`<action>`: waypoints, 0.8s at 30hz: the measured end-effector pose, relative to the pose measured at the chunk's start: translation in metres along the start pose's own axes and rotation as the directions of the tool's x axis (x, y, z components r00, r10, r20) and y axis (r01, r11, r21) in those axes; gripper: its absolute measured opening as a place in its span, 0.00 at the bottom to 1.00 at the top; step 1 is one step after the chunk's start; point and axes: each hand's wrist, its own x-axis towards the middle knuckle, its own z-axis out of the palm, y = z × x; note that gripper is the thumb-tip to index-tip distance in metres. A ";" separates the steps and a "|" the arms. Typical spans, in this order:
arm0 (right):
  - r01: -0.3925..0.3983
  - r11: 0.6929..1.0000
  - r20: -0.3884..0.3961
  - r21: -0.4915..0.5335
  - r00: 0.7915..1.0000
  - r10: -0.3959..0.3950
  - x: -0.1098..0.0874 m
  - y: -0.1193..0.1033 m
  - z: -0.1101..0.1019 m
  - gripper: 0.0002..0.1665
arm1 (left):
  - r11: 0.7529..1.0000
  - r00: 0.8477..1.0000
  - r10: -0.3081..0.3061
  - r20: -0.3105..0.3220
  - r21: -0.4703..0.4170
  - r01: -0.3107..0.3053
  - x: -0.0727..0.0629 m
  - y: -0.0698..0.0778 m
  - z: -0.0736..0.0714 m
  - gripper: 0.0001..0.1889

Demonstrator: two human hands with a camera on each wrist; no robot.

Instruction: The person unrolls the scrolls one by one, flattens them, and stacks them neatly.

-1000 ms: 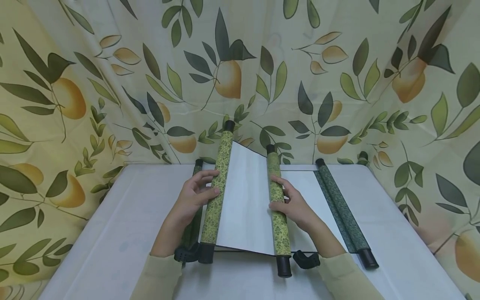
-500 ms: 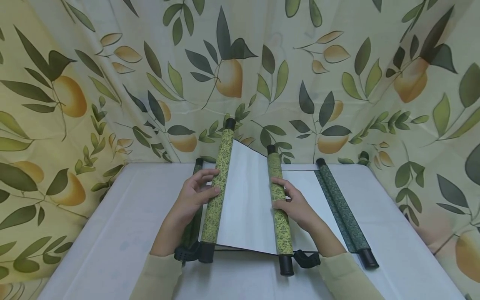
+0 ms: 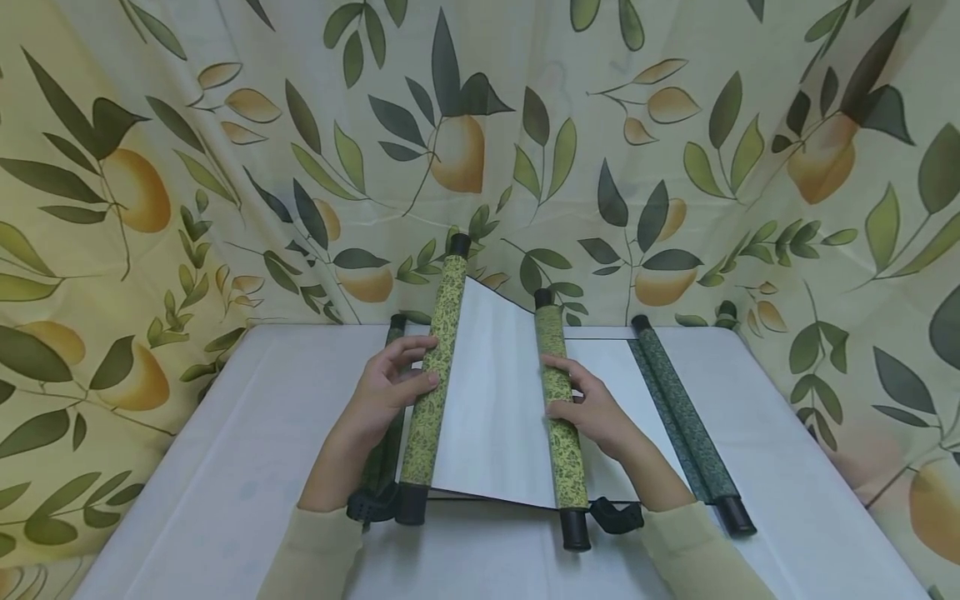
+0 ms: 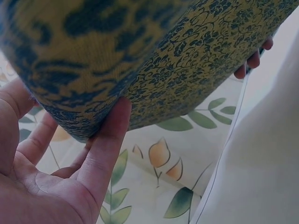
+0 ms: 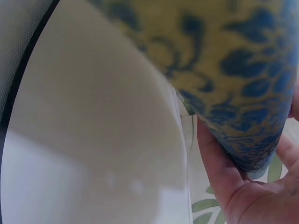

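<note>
A yellow-green patterned scroll with black end knobs is held partly unrolled above the table, its two rolls standing tilted. My left hand (image 3: 384,390) grips the left roll (image 3: 433,392) between thumb and fingers. My right hand (image 3: 594,415) holds the right roll (image 3: 561,450) the same way. Blank white paper (image 3: 495,400) spans between the rolls. Up close in the left wrist view, the left thumb presses the patterned roll (image 4: 88,70). In the right wrist view, the fingers of the right hand (image 5: 257,200) wrap under the blue-and-yellow roll (image 5: 233,79).
Underneath lies a dark green scroll spread on the white table (image 3: 247,433). Its right roll (image 3: 693,429) shows fully; its left roll (image 3: 386,446) is partly hidden by my left hand. Black pieces (image 3: 617,516) sit by both wrists. A fruit-patterned curtain (image 3: 465,158) hangs behind the table.
My right hand and the right roll have shifted slightly to the right, so a little more white paper shows. The left hand has stayed nearly still.
</note>
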 end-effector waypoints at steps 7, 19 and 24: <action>0.016 1.000 0.011 -0.005 1.000 -0.016 0.000 0.001 -0.001 0.43 | 1.000 1.000 0.007 0.006 -0.003 -0.007 -0.001 0.000 -0.001 0.26; 0.004 1.000 -0.002 -0.013 1.000 -0.004 -0.002 -0.001 -0.003 0.43 | 1.000 1.000 0.024 0.004 -0.010 -0.024 -0.002 0.002 0.000 0.26; 0.004 1.000 0.004 -0.023 1.000 -0.004 0.000 0.000 -0.004 0.43 | 1.000 1.000 0.022 0.004 -0.010 -0.022 -0.002 0.004 -0.001 0.26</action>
